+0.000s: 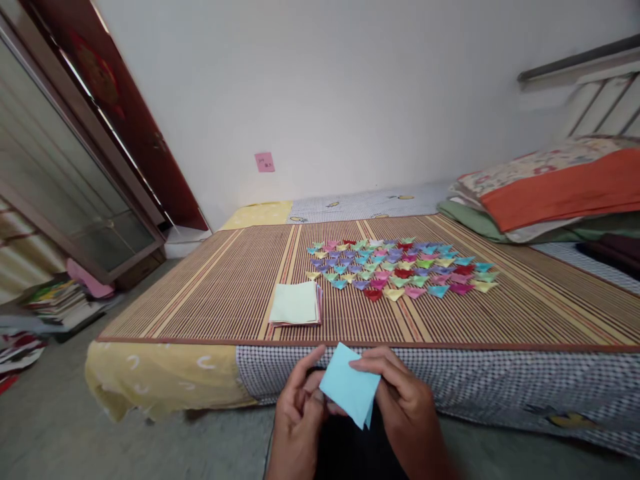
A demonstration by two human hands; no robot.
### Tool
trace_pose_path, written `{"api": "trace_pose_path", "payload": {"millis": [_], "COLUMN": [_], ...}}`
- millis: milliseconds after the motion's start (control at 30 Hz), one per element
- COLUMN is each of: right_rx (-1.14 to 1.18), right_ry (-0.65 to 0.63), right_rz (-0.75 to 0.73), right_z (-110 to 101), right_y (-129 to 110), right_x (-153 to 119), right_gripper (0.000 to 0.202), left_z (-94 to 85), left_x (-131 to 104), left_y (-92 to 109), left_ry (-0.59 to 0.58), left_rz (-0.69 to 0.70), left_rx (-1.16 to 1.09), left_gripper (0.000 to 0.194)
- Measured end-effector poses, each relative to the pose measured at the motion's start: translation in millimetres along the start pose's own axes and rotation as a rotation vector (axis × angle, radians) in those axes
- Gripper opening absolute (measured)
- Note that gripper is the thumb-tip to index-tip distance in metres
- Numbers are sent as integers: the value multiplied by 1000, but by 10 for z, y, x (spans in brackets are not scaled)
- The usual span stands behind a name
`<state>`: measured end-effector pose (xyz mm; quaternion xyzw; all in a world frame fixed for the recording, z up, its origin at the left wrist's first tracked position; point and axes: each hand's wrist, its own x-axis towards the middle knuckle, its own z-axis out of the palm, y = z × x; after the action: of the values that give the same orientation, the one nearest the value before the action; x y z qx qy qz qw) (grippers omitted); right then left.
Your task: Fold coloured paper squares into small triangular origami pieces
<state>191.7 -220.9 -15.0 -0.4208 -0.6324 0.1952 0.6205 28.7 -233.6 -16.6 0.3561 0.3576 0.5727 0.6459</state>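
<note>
A light blue paper [351,385], folded into a small square with its layers parting at the lower corner, is held in front of the bed's edge. My right hand [405,400] grips its right side, fingers on top and thumb beneath. At the left corner, my left hand [301,407] pinches the paper between thumb and fingers, its index finger raised. Just beyond the hands lies a stack of square papers [295,304], pale green on top. Rows of small folded paper pieces [383,275] in many colours spread over the mat to the right.
A striped bamboo mat [215,287] covers the bed. Folded bedding [555,190] is piled at the right. A pink note [265,162] is stuck on the wall. Books [63,293] stand at the far left, near a glass-panelled cabinet [75,173].
</note>
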Motion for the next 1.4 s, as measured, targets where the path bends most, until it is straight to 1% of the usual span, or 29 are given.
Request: {"api": "trace_pose_path", "payload": {"millis": [133,200,267,300,333,400,467,500,567,700,867,933,1067,1167,1267,1333,1400], "right_rx": [-88,-91,-70,-48,-16,81,190,234,289,309,199,216,264,214,217,256,278], "right_ry": [-15,-52,-73,-70,-64,-71,-137,-171,-212,-260,-287,-303,-331,-324,-311,-295,-262], "right_rz": [-114,-168,-154,-96,-5,228,412,464,506,487,523,537,546,468,395,402,426], "right_z": [36,53,52,45,33,9,-4,-4,6,21,18,18,25,36,41,39,38], "right_y": [5,9,4,-4,-15,-36,-41,-36,-17,-6,-37,-26,-33,-91,-123,-103,-58], "right_x": [-32,-57,-73,-75,-73,-58,-40,-35,-30,-24,-29,-45,-31,36,90,97,82], "right_gripper": [43,43,41,39,36,30,30,30,31,36,34,35,28,23,21,22,23], "left_z": [42,49,39,29,16,-8,-24,-28,-27,-11,0,-5,-11,6,25,24,11], "left_x": [27,63,95,105,111,113,109,108,109,110,86,79,77,75,67,61,57], "left_y": [-8,-16,-18,-16,-11,0,8,8,4,-8,14,33,61,57,38,20,-1], "left_ry": [63,75,88,97,106,115,115,116,122,140,150,128,43,-14,-23,-14,-15], "left_rz": [-119,-141,-132,-123,-110,-77,-49,-41,-35,-24,-50,-55,-37,10,44,26,-24], "left_rx": [-64,-27,24,51,79,136,186,205,228,253,275,287,402,519,596,588,538], "left_gripper": [58,55,48,45,43,40,38,37,38,38,39,40,41,39,32,27,29]}}
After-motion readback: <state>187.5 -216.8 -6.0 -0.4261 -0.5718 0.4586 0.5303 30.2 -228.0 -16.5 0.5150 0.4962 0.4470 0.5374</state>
